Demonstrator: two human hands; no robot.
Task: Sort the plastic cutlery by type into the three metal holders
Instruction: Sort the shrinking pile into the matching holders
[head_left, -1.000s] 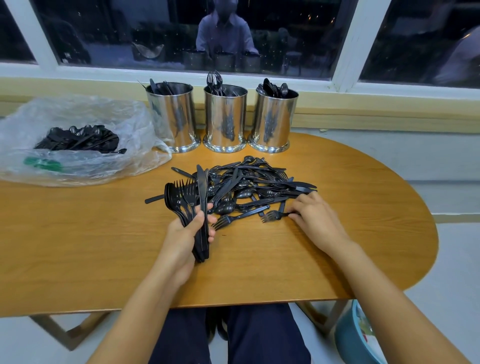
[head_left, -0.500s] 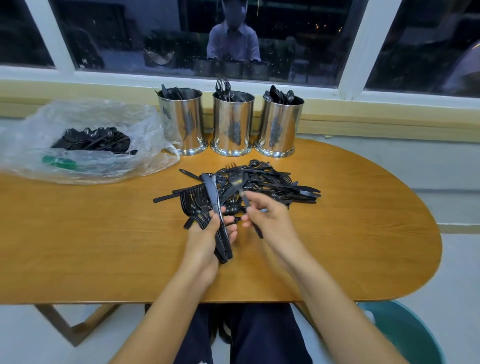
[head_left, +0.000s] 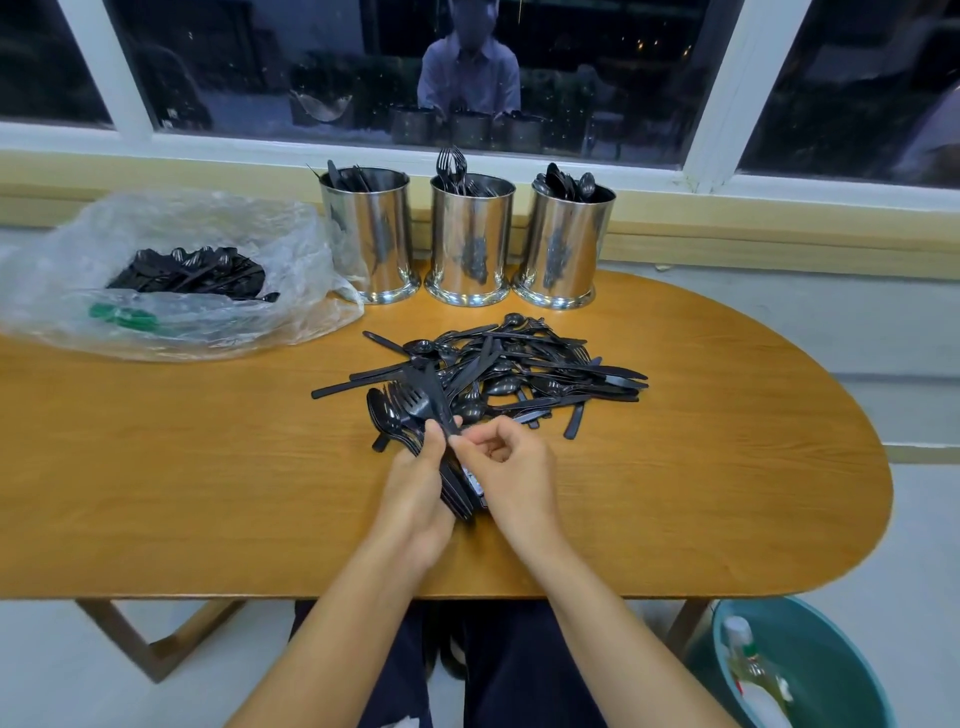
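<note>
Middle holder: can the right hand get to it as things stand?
Probably yes. Only the loose pile lies between the right hand and the middle holder, low and flat, and the holder's top is open. The hand is busy though, pinching at the bundle the left hand grips.

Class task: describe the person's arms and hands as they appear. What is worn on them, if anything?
The left hand and right hand are bare: no gloves, rings or watch visible. The left forearm and right forearm are uncovered, with no sleeve in view. Dark blue trousers cover the lap.
</note>
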